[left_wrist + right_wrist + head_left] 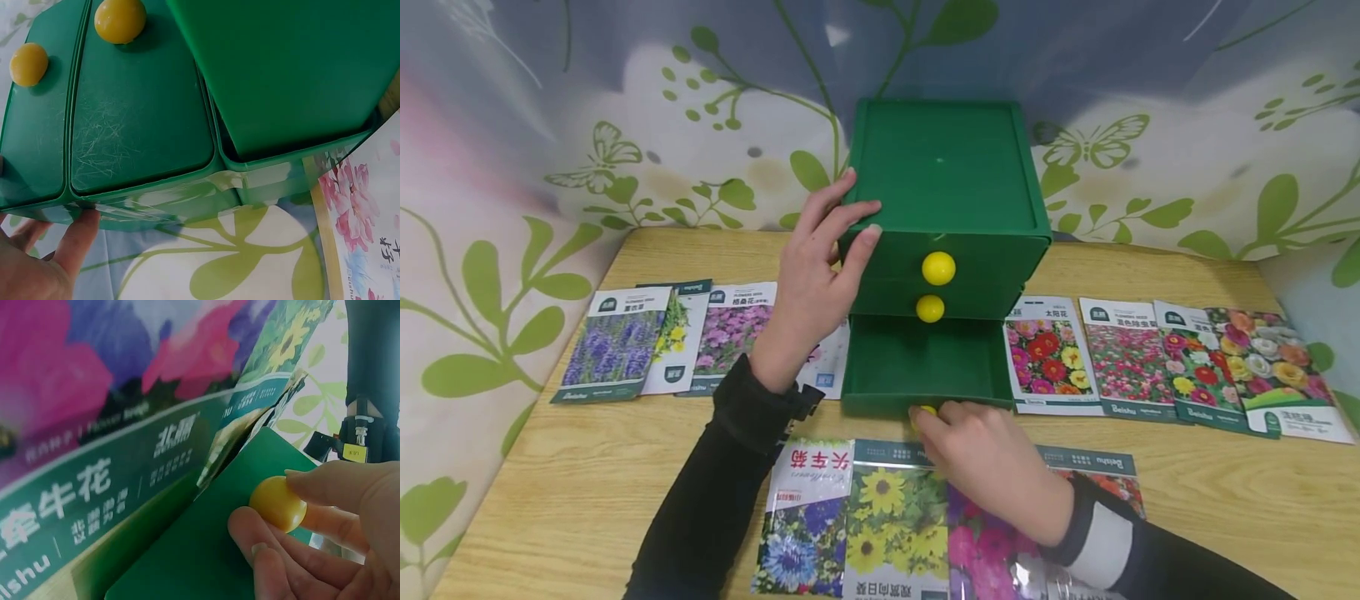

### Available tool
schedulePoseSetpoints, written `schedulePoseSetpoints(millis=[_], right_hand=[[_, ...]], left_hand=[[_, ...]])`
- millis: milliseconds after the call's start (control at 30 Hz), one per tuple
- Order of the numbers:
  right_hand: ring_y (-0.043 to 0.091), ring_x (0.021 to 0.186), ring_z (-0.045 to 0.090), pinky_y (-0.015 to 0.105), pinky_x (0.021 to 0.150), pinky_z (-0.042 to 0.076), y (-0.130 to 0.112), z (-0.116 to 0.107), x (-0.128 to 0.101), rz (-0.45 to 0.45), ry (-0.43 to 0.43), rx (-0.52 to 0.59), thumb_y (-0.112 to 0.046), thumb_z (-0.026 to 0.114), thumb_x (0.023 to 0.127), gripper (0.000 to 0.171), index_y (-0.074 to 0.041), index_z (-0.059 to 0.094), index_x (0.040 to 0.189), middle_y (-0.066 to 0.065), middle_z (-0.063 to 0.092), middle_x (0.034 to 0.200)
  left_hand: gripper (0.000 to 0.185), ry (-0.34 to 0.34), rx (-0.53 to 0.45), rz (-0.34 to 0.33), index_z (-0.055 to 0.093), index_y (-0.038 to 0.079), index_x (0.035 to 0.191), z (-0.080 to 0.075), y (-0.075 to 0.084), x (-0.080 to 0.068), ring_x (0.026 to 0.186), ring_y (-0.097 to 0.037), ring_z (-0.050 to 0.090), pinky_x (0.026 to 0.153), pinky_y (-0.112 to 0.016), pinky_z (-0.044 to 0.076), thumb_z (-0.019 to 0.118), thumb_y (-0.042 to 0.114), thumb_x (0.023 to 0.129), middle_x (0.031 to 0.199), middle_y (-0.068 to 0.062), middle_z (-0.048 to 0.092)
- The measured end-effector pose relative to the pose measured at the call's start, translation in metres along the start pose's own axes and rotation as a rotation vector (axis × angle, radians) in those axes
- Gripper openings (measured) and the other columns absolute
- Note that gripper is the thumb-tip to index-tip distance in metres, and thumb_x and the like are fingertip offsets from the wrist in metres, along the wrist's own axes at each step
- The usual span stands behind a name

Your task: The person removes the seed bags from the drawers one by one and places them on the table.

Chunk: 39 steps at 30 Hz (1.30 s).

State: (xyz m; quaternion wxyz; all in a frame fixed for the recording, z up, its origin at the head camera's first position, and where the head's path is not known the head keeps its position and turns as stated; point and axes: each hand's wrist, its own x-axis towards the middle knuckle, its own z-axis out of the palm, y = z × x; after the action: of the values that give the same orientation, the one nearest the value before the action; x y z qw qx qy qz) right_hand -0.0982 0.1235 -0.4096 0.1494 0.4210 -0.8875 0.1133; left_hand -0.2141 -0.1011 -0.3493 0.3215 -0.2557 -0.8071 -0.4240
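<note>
A green cabinet (pixel 943 175) with three stacked drawers stands at the back of the table. Its bottom drawer (pixel 917 371) is pulled out, and its green floor shows. My right hand (pixel 988 462) pinches that drawer's yellow knob (pixel 278 503) between thumb and fingers, as the right wrist view shows closely. My left hand (pixel 816 275) rests against the cabinet's upper left edge, fingers extended over the top and side. The upper knob (pixel 938 268) and middle knob (pixel 930 308) are untouched; both of their drawers are closed.
Flower seed packets lie around the cabinet: a lavender packet (pixel 613 342) and others at left, a red-flower packet (pixel 1052 354) and several more at right. A front row includes a sunflower packet (pixel 895 517), partly under my right arm. A patterned cloth (pixel 700 158) hangs behind.
</note>
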Motion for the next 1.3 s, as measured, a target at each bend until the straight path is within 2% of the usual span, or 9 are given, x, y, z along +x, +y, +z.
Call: schedulePoseSetpoints(millis=[200, 433, 767, 1300], right_hand=[[0.008, 0.054, 0.048, 0.022, 0.047, 0.04, 0.004, 0.0, 0.006, 0.022, 0.006, 0.012, -0.014, 0.082, 0.081, 0.021, -0.01, 0.075, 0.1, -0.001, 0.06, 0.067], [0.008, 0.053, 0.048, 0.02, 0.046, 0.038, 0.008, 0.002, 0.009, 0.032, 0.018, 0.004, -0.012, 0.082, 0.081, 0.021, -0.009, 0.075, 0.101, 0.0, 0.06, 0.066], [0.011, 0.055, 0.051, 0.025, 0.047, 0.044, 0.015, 0.006, 0.014, 0.038, 0.012, -0.019, -0.01, 0.084, 0.08, 0.023, -0.008, 0.075, 0.101, 0.001, 0.061, 0.067], [0.015, 0.055, 0.056, 0.027, 0.047, 0.046, 0.029, 0.014, 0.023, 0.059, -0.004, -0.045, -0.01, 0.081, 0.084, 0.018, -0.007, 0.072, 0.099, 0.003, 0.059, 0.065]], left_hand=[[0.029, 0.001, -0.009, -0.014, 0.067, 0.01, 0.127, 0.0, 0.0, 0.0, 0.133, -0.012, 0.045, 0.057, -0.03, 0.041, 0.059, 0.023, 0.103, 0.152, -0.002, 0.042], [0.029, 0.004, -0.018, -0.009, 0.067, 0.01, 0.127, 0.0, 0.001, 0.0, 0.134, -0.012, 0.044, 0.055, -0.03, 0.041, 0.058, 0.024, 0.103, 0.152, -0.002, 0.042], [0.028, 0.004, -0.016, -0.017, 0.067, 0.01, 0.127, 0.001, 0.0, -0.001, 0.134, -0.011, 0.044, 0.054, -0.03, 0.041, 0.059, 0.021, 0.102, 0.153, -0.001, 0.042], [0.028, 0.002, -0.022, -0.023, 0.067, 0.011, 0.127, 0.001, 0.001, -0.001, 0.136, -0.01, 0.042, 0.054, -0.03, 0.043, 0.059, 0.022, 0.102, 0.153, -0.001, 0.042]])
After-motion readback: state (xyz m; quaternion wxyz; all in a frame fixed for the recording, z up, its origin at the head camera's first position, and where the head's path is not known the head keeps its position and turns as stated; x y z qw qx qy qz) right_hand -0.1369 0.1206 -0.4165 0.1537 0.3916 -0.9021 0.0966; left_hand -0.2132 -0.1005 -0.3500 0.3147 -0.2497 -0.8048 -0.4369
